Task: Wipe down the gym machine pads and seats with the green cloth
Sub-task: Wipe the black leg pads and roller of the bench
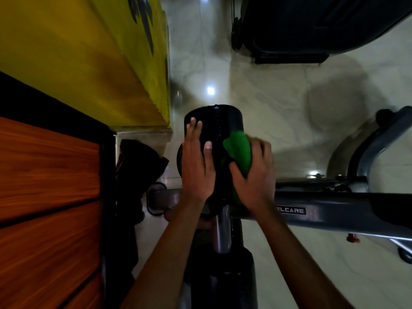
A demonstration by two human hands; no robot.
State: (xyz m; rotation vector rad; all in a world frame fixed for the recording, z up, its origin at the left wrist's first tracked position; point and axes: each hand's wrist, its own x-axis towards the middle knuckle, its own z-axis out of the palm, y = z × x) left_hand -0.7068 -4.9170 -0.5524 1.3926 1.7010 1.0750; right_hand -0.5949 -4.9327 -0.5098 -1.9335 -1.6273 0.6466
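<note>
A black cylindrical roller pad (219,128) stands out from the grey machine frame at the middle of the view. My left hand (196,163) lies flat against the pad's left side, fingers straight and thumb spread across its front. My right hand (254,175) grips the bunched green cloth (238,150) and holds it against the pad's right side. Part of the cloth trails down behind my right palm. A chrome post (220,230) runs below the pad.
A grey frame bar (334,210) with a brand label crosses to the right. An orange and black wall panel (49,197) and a yellow wall (89,52) stand close on the left. A dark bag (138,161) sits by the wall. Another dark machine (312,25) is at top right, on glossy tiles.
</note>
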